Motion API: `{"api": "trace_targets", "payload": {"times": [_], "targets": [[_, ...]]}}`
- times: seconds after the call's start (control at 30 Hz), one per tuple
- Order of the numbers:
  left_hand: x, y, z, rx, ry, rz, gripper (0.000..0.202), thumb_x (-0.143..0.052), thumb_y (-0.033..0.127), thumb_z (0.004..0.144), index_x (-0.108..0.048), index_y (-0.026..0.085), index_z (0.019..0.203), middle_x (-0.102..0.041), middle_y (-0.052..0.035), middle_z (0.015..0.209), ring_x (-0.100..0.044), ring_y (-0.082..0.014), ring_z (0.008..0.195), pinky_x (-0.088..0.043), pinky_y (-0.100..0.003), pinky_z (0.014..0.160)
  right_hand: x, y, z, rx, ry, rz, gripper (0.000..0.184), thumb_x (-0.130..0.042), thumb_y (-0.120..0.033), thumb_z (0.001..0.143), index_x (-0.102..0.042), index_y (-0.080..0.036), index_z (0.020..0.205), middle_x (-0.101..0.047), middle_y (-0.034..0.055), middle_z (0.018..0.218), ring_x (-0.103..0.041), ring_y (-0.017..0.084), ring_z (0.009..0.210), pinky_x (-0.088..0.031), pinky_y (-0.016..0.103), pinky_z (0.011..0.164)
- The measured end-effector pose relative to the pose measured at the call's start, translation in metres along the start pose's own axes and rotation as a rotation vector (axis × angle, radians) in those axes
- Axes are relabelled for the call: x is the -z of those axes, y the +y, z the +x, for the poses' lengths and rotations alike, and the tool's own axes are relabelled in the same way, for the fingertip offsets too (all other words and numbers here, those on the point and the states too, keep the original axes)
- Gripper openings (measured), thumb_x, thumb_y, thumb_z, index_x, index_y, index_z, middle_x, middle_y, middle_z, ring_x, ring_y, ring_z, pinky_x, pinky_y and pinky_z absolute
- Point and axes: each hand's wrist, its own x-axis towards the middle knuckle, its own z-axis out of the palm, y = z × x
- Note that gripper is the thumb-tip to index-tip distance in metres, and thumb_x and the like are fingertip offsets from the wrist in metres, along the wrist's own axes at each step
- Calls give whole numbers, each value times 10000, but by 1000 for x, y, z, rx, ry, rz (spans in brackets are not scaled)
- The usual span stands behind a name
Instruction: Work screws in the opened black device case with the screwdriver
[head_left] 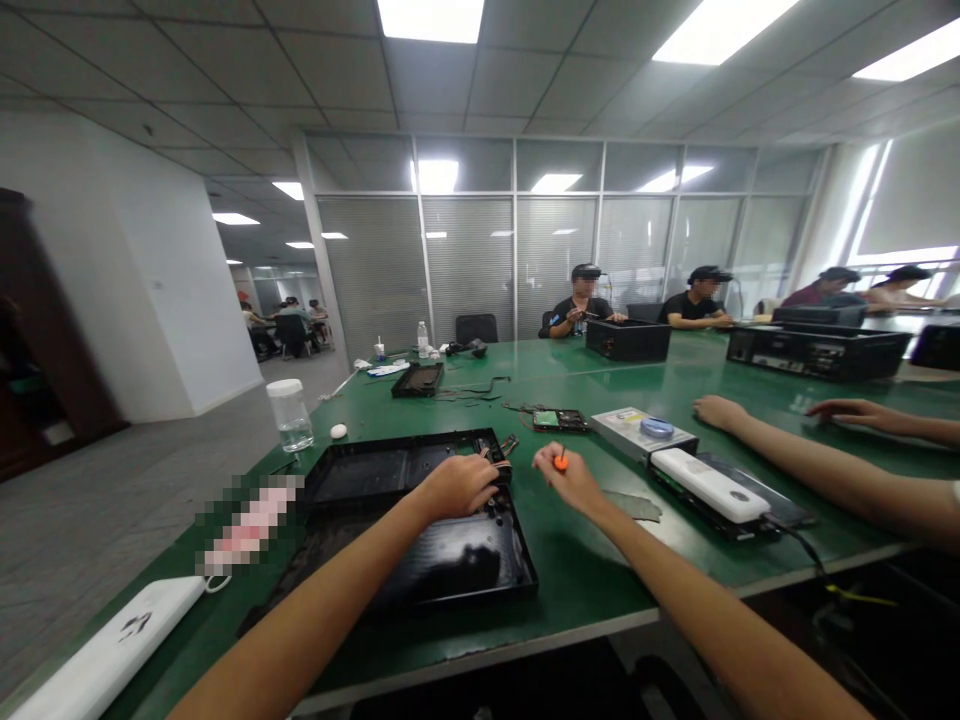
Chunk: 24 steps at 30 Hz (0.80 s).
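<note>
My left hand reaches over a black plastic casing that lies unfolded in two shallow halves. Its fingers are curled at the right side of the casing, beside a bundle of thin wires; what they pinch, if anything, is hidden. To the right of the casing, my right hand is closed around a small screwdriver with an orange handle. The screwdriver's dark shaft points up, away from the casing. Behind the right hand lies a small board with a green label, with wires at its left.
A lidded plastic jar and a white power bank stand along the left edge. At right are a metal drive box, a white device with a cable, and a co-worker's arms. Other people sit behind black computer cases.
</note>
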Motion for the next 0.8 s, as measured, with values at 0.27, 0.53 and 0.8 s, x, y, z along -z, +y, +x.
{"api": "trace_targets", "payload": {"times": [0.27,0.53,0.8], "targets": [[0,-77,-43,247,-284,-43,231,-587,346,714,-528,164,844,-574,-32,823,-540,-164,768,-390,-216,653,4,-80,-105,284,-623,-498,126,-447,-189,792,-531,-198,886,-571,45,866,-516,166,797,-352,260,669],[4,-79,-41,135,-329,103,191,-594,285,715,-571,179,872,-588,-45,909,-539,-194,876,-403,-257,727,10,-69,-107,223,-559,-585,53,-463,-147,771,-505,-179,778,-535,31,823,-477,159,777,-338,262,655],[91,-7,-31,42,-318,167,178,-554,315,747,-559,185,869,-580,-45,888,-554,-195,821,-422,-275,684,-35,1,-17,205,-473,-372,201,-494,-194,748,-563,-147,931,-574,80,945,-507,202,928,-376,334,834]]}}
